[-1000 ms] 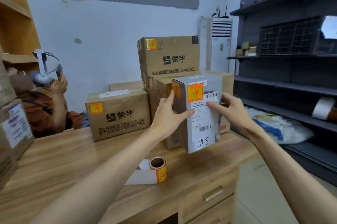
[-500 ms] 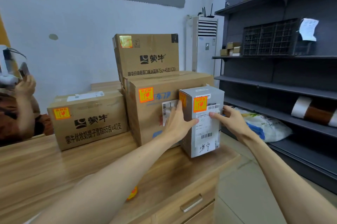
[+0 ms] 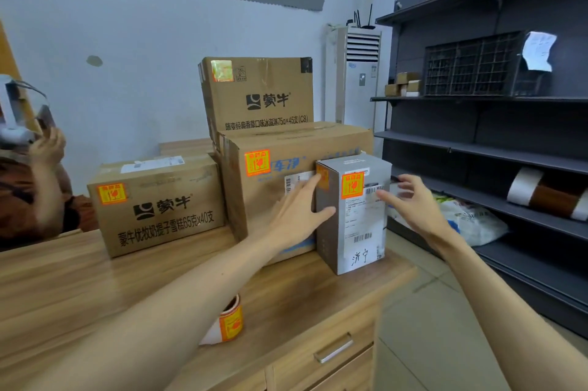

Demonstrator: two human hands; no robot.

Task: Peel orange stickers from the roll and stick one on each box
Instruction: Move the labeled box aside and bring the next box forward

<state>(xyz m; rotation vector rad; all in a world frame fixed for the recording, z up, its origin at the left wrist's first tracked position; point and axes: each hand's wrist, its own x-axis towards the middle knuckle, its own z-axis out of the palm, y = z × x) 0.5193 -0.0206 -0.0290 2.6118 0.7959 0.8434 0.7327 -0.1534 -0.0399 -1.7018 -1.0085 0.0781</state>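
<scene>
Fingers: your left fingers [image 3: 305, 191] lay straight and flat on the left side of the grey box [image 3: 353, 231], with the thumb across its front corner. They gripped nothing. Your right fingers [image 3: 386, 199] were spread, loosely bent and empty.
Right contact: just beside the box's right side. I could not tell whether they touched it.
Why so: your left hand [image 3: 296, 215] and right hand [image 3: 413, 202] flanked the box, probably to steady or square it rather than lift it.
Grey box: stood upright at the desk's [image 3: 79, 279] front right corner, touching the middle carton [image 3: 270, 199] behind it.
Its sticker: an orange sticker [image 3: 352, 185] sat on the front face above the shipping label. Another orange patch showed on the left face, beside your fingertips.
Roll: the sticker roll [image 3: 230, 322] was near the desk's front edge, partly hidden by your left forearm. Neither hand touched it.
Other boxes: the left carton [image 3: 156, 215], the middle carton and the top carton [image 3: 257, 97] each showed a sticker at the upper left of the front face. The top one was glare-washed.
Progress: every box in view looked labelled, so the task seemed near done.
Next: probably let go of the box. It stood close to the desk's right edge, so a nudge could tip it off.
</scene>
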